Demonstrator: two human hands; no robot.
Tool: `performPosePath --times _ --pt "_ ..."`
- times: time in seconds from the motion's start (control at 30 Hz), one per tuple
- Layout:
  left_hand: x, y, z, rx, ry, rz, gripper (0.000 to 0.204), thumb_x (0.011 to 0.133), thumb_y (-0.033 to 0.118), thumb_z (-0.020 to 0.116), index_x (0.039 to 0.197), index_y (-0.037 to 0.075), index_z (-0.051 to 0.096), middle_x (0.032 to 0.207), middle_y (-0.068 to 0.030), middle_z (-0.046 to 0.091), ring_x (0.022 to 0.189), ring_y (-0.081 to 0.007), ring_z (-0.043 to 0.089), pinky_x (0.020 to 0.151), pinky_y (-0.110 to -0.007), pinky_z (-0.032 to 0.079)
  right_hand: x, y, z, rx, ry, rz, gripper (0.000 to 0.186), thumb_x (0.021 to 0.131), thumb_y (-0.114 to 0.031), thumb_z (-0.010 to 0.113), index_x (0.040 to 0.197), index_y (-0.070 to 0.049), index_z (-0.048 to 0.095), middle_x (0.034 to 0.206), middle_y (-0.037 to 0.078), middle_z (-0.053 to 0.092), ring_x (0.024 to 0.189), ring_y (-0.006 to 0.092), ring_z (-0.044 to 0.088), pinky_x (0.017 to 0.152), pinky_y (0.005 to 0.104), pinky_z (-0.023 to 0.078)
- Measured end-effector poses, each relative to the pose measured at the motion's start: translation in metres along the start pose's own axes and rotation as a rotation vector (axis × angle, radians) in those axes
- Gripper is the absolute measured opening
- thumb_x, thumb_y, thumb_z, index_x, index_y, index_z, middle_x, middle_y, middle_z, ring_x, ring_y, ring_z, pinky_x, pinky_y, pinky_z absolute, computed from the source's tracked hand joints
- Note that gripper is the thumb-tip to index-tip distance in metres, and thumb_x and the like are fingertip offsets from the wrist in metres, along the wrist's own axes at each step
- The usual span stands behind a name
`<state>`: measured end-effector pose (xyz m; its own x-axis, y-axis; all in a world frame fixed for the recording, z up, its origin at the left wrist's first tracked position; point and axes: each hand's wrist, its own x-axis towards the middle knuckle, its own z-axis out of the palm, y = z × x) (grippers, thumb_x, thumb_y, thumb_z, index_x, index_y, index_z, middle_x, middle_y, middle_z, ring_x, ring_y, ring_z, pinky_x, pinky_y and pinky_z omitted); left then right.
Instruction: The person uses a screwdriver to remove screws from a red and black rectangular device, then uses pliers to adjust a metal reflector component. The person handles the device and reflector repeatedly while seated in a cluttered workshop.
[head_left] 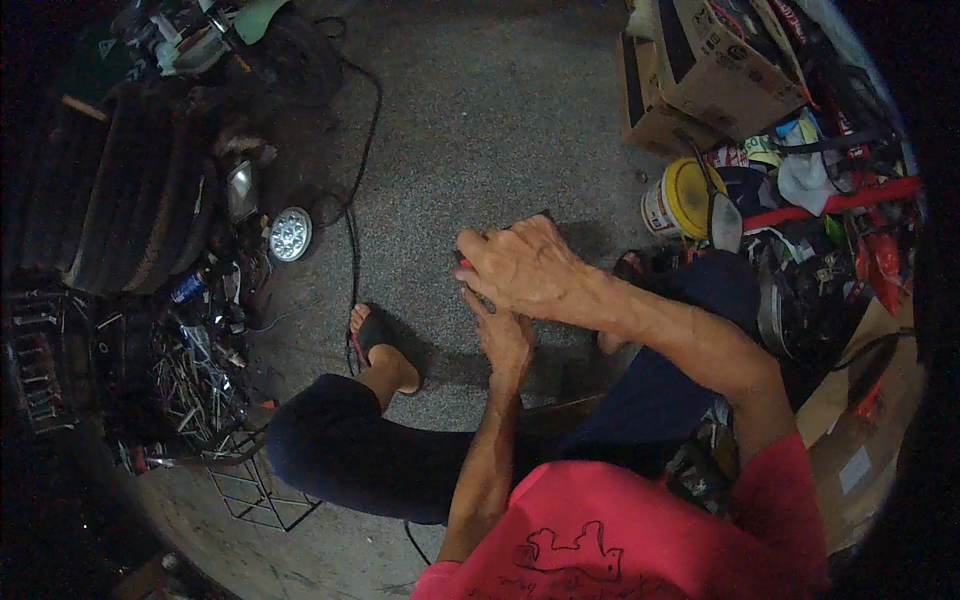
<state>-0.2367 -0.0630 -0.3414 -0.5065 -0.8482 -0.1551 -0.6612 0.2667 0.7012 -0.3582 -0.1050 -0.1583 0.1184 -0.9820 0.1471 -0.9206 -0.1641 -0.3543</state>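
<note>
Grey concrete floor (480,120) fills the middle of this cluttered work corner, where a person sits low with one sandalled foot (372,335) stretched out. Stacked tyres (120,200) loom on the left beside a round lamp (290,234) and a heap of loose tools (195,375). Cardboard boxes (715,75) and a yellow-lidded tub (683,198) crowd the right.

Both hands meet just above the knees. Uppermost, the right hand (525,268) has its fingers curled tight around a small dark object with a red part (464,264), mostly hidden under the knuckles. Beneath it, the left hand (505,340) has fingers closed up against the same piece, bracing it.

Done well, I'd judge, this wants the lower hand steady while the upper one works, with the piece kept close to the body.
</note>
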Motion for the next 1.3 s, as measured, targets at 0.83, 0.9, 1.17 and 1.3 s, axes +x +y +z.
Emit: performPosePath --times 0.83,0.9,1.17,1.3 --pt "-0.003 -0.031 0.022 0.084 0.006 0.066 0.066 0.077 0.014 0.057 0.136 -0.001 0.031 0.136 -0.0419 0.019 0.094 -0.0542 0.052 0.076 -0.053 0.049 0.004 -0.007 0.0 0.051 -0.063 -0.017 0.031 0.071 -0.011 0.063 0.097 0.001 0.049 0.087 0.018 0.058 0.073 0.0327 0.065 0.053 0.0425 0.051" --pt "-0.003 -0.026 0.019 0.081 0.007 0.03 0.065 0.077 0.014 0.058 0.135 -0.001 0.033 0.136 -0.0419 0.018 0.093 -0.0543 0.053 0.075 -0.053 0.049 0.003 -0.007 0.0 0.017 -0.05 -0.016 0.031 0.07 -0.01 0.063 0.096 0.001 0.049 0.085 0.018 0.058 0.073 0.033 0.065 0.054 0.0423 0.052" --pt "-0.001 -0.017 0.015 0.05 0.019 0.03 0.067 0.076 0.014 0.058 0.136 0.0 0.031 0.137 -0.0406 0.016 0.091 -0.0541 0.054 0.077 -0.052 0.049 0.004 -0.004 0.001 0.049 -0.034 0.005 0.026 0.075 -0.01 0.061 0.095 0.0 0.049 0.083 0.018 0.057 0.069 0.0337 0.064 0.052 0.0436 0.05" --pt "-0.004 -0.027 0.019 -0.012 0.025 -0.004 0.078 0.075 0.011 0.061 0.139 -0.002 0.019 0.136 -0.0382 0.022 0.098 -0.0525 0.052 0.081 -0.052 0.046 0.005 -0.008 0.0 0.125 -0.032 -0.018 0.028 0.072 -0.009 0.061 0.096 -0.001 0.051 0.089 0.017 0.056 0.07 0.0335 0.064 0.052 0.0444 0.05"
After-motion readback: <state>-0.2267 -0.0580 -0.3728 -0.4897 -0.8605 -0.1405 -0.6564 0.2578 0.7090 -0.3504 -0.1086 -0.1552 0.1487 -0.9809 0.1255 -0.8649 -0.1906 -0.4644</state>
